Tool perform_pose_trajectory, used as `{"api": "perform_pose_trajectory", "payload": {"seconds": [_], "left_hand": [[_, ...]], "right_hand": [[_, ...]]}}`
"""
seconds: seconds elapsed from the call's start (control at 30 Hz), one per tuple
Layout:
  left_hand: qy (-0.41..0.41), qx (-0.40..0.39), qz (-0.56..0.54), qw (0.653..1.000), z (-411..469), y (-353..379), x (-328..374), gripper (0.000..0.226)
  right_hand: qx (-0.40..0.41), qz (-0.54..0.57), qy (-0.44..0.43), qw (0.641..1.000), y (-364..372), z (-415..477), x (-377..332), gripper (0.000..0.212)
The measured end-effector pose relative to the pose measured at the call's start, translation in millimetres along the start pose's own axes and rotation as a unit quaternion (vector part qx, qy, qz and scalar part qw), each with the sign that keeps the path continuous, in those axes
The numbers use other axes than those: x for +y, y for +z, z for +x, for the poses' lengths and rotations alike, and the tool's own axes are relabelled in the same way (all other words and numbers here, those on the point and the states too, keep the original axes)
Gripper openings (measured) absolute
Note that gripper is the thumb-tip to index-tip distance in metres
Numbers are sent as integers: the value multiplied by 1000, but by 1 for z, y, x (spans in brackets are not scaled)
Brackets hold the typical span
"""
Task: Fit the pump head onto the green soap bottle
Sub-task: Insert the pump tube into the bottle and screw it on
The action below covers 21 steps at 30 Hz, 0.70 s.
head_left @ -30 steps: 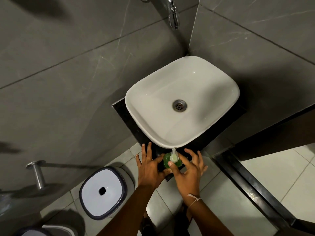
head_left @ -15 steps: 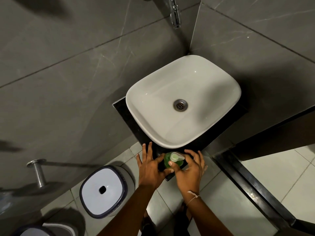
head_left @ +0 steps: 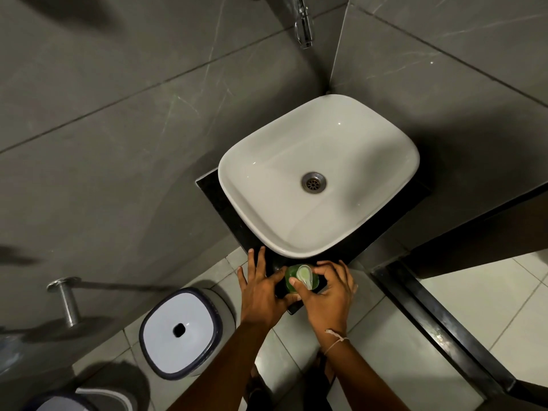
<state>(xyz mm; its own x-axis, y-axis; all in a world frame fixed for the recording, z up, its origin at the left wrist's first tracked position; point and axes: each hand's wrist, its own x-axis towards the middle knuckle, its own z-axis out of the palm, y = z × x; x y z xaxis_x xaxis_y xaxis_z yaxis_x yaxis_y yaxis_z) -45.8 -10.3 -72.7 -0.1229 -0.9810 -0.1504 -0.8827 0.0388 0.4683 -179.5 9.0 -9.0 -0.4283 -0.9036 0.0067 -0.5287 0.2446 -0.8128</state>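
Note:
The green soap bottle (head_left: 290, 277) stands upright on the black counter (head_left: 225, 209), just in front of the white sink basin (head_left: 258, 161). A pale translucent pump head (head_left: 304, 275) sits on top of the bottle, its nozzle pointing toward me. My right hand (head_left: 329, 295) grips the pump head between thumb and fingers. My left hand (head_left: 262, 287) presses against the bottle's left side, thumb touching it and fingers spread over the counter edge. The bottle's lower body is hidden by both hands.
A chrome tap (head_left: 303, 22) juts from the grey tiled wall above the basin. A white lidded bin (head_left: 181, 330) stands on the floor to the left. A metal wall fitting (head_left: 66, 301) sticks out further left. A dark door frame (head_left: 444, 324) runs along the right.
The pump head's nozzle has turned from pointing away, round to the right, and now points toward me. My right hand's fingers shifted around it. The left hand stayed put.

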Motion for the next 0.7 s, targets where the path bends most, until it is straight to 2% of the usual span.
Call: {"api": "perform_pose_trajectory", "payload": {"seconds": [0.17, 0.27, 0.37, 0.53, 0.63, 0.7], "left_hand": [[2, -3, 9, 1000, 0, 0, -1, 65], [2, -4, 3, 1000, 0, -1, 0, 66], [3, -4, -3, 1000, 1, -3, 1, 64], [1, -14, 2, 1000, 0, -4, 1, 67], [4, -15, -3, 1000, 0, -5, 1, 67], [6, -16, -6, 1000, 0, -5, 1, 67]], "right_hand": [[-19, 10, -13, 1000, -2, -1, 4, 44], [6, -3, -16, 1000, 0, 1, 3, 34], [12, -1, -22, 1000, 1, 1, 1, 32], [-34, 25, -5, 999, -16, -7, 4, 46], [3, 87, -19, 996, -34, -5, 1, 27], [2, 68, -40, 997, -38, 1, -10, 26]]}}
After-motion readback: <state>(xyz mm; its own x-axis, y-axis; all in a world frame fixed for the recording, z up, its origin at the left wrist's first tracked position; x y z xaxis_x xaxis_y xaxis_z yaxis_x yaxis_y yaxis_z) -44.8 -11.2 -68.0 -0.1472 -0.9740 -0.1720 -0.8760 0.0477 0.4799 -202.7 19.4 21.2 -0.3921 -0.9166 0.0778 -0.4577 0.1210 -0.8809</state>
